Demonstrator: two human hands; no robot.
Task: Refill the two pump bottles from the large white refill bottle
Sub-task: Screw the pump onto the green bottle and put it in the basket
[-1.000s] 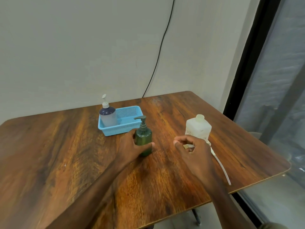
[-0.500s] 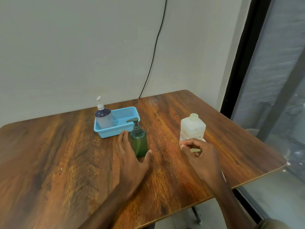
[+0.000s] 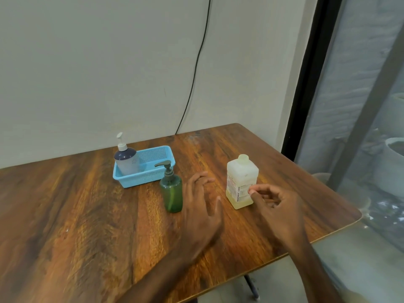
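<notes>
A pale wall [image 3: 87, 62] backs a brown wooden surface [image 3: 76, 226]; 1 black cable [image 3: 194, 73] runs down the wall to the surface's far edge. The left hand [image 3: 201, 206] hangs between 2 bottles, fingers straight and spread, holding nothing. The right hand [image 3: 277, 206] has its fingers curled, with a fingertip at the lower right corner of the white refill bottle [image 3: 241, 178]; whether it grips anything cannot be told. The refill bottle stands upright, capped, on the surface's right part. A blue basket [image 3: 140, 179] sits farther back on the left, with 1 grey pump bottle [image 3: 127, 160] upright in its left end. The green pump bottle [image 3: 171, 193] stands just in front of the basket's right end.
</notes>
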